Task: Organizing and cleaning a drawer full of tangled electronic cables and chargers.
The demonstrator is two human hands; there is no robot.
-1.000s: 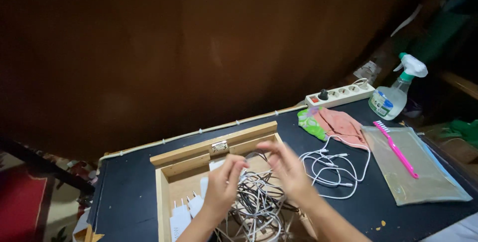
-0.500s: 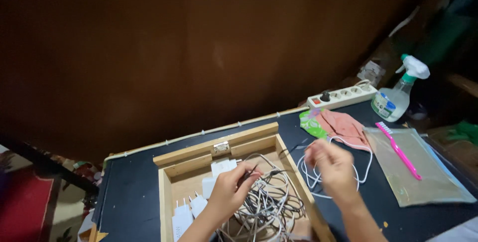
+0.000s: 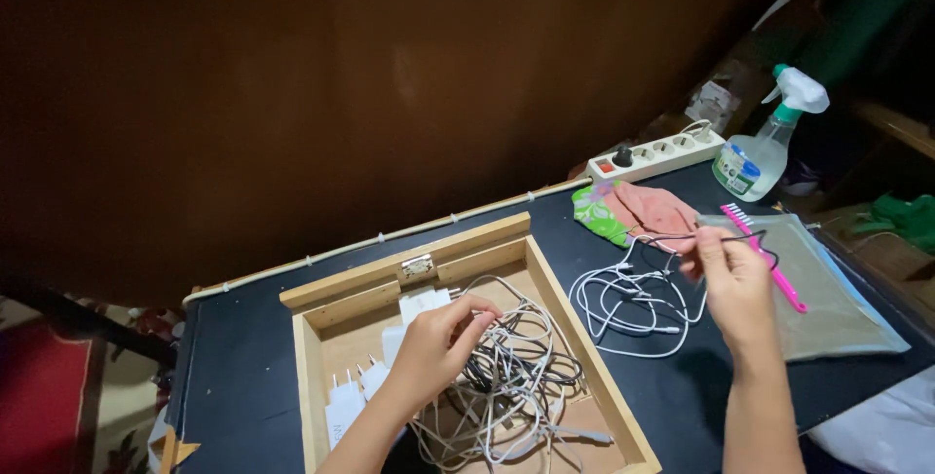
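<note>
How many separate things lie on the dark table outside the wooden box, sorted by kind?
Coiled white cable: 1
Power strip: 1
Spray bottle: 1
Cloth bundle, green and pink: 1
Clear zip pouch: 1
Pink brush, lying on the pouch: 1
Total: 6
The thin black cable pinched in the right hand is not counted.
</note>
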